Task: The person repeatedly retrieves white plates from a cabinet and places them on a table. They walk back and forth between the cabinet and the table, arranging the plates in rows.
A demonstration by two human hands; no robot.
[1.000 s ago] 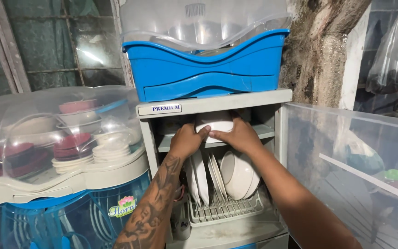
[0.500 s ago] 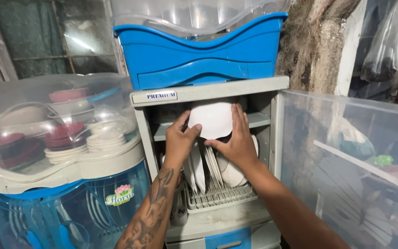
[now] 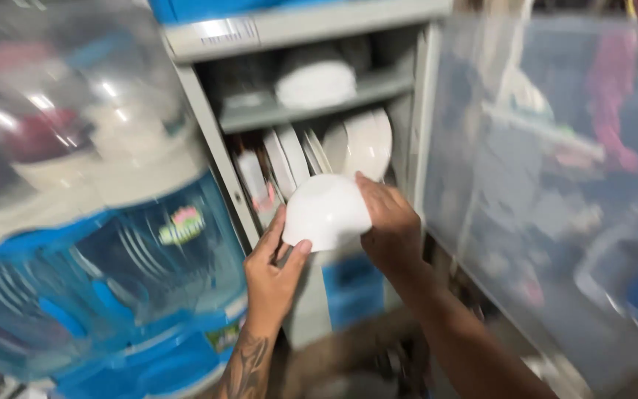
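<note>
Head view: white bowl (image 3: 325, 211) between left hand (image 3: 273, 272) and right hand (image 3: 388, 229), clear of cabinet (image 3: 289, 29).

The white bowl (image 3: 325, 210) looks smooth and slightly glossy, probably ceramic or melamine; motion blur leaves that unsure. The plates (image 3: 367, 142) racked in the grey cabinet (image 3: 304, 26) share the same pale sheen. The cabinet itself reads as matt plastic, its open door (image 3: 540, 185) clear, lightly scuffed plastic. The blue dish container (image 3: 112, 273) beside it is translucent, glossy plastic.
</note>
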